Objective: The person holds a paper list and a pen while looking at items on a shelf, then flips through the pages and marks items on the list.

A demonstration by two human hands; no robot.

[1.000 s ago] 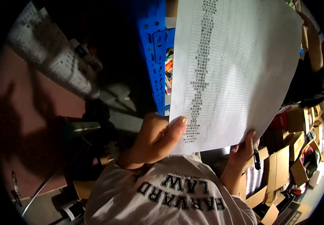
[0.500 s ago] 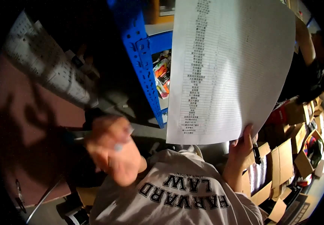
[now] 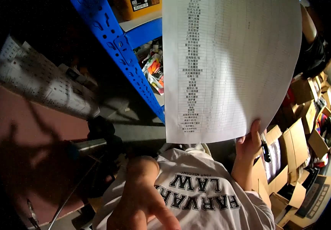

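My right hand (image 3: 249,143) grips the lower right edge of a large white printed sheet (image 3: 226,88), thumb on its front. The sheet carries a long column of Chinese text and a ruled table, and its right part bends back. A black pen (image 3: 266,150) shows beside the fingers of that hand. My left hand (image 3: 144,203) hangs in front of my light shirt (image 3: 207,184), near the bottom edge of the view. Its fingers point downward, look apart and seem to hold nothing; the tips are partly cut off.
Blue perforated shelving (image 3: 123,50) stands behind the sheet, with an orange container (image 3: 144,7) and colourful packets (image 3: 154,71) on it. At right are open cardboard boxes (image 3: 294,149) and another person's arm (image 3: 307,27). Printed papers (image 3: 39,76) lie on a reddish-brown surface (image 3: 23,122) at left.
My left hand has dropped from beside the sheet to in front of my shirt. The view has shifted slightly; my right hand still holds the sheet.
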